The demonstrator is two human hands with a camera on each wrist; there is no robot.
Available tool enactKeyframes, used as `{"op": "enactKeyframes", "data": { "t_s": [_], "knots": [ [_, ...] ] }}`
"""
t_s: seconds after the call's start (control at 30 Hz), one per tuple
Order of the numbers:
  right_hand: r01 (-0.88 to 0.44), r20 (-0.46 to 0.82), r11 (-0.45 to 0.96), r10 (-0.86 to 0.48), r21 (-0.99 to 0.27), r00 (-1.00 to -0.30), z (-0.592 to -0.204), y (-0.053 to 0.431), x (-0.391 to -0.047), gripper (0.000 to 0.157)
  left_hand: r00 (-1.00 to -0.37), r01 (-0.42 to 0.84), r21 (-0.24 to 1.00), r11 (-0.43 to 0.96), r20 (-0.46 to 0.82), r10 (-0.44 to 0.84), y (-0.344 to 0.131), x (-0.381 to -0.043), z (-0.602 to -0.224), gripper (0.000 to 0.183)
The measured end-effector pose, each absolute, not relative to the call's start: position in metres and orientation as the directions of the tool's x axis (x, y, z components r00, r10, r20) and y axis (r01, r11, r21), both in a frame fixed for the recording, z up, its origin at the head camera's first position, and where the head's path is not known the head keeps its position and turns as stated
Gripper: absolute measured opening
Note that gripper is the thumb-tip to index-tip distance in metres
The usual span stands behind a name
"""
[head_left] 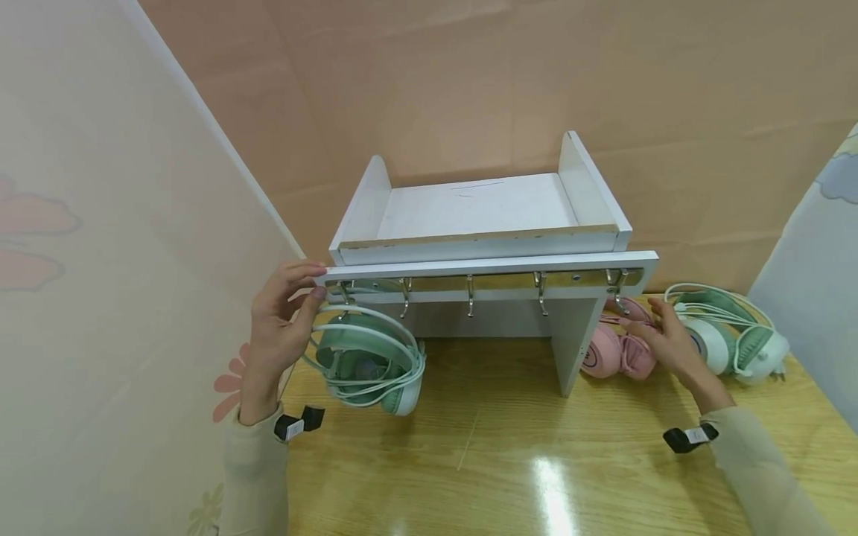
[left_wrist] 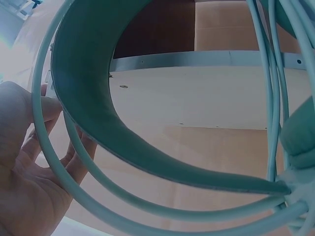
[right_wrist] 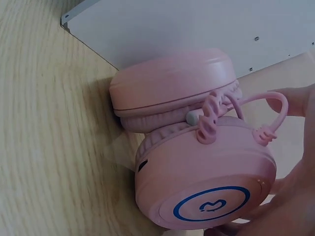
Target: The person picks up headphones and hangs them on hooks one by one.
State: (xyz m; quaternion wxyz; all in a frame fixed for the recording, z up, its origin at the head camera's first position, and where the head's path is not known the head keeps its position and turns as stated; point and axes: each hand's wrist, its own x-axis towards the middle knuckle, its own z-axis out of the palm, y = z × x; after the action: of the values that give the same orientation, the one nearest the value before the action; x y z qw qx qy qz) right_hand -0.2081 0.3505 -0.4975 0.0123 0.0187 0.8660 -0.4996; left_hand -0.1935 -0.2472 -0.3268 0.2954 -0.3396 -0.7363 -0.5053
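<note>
Green-and-white headphones (head_left: 365,339) with a coiled cable hang from the leftmost hook of a white shelf rack. My left hand (head_left: 281,316) pinches the left end of the rack's hook rail (head_left: 503,266), thumb below and fingers above. In the left wrist view, the green headband (left_wrist: 81,73) and cable loops cross in front of that hand (left_wrist: 34,172). My right hand (head_left: 670,346) reaches over pink headphones (head_left: 601,351) on the table, its fingers spread around their upper side. In the right wrist view, the pink ear cups (right_wrist: 206,182) lie together, fingers beside them.
Another pair of green-and-white headphones (head_left: 764,350) lies right of my right hand. Several metal hooks (head_left: 471,294) line the rail. The rack's side panel (head_left: 578,339) stands just left of the pink headphones. Walls rise on both sides of the wooden table (head_left: 482,461).
</note>
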Motion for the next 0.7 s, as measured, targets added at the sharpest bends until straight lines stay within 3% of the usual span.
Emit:
{"op": "enactKeyframes", "data": {
  "t_s": [0.4,0.7],
  "knots": [
    [0.164,-0.173,0.486,0.028,-0.859,-0.985,-0.498,0.357,-0.224,0.1,-0.591,0.8,0.53,0.28,0.776,0.22,-0.248,-0.193,-0.326,0.035],
    [0.238,-0.245,0.598,0.071,-0.765,-0.967,-0.493,0.352,-0.238,0.108,-0.596,0.796,0.532,0.29,0.773,0.217,-0.248,-0.192,-0.326,0.035]
  ]
}}
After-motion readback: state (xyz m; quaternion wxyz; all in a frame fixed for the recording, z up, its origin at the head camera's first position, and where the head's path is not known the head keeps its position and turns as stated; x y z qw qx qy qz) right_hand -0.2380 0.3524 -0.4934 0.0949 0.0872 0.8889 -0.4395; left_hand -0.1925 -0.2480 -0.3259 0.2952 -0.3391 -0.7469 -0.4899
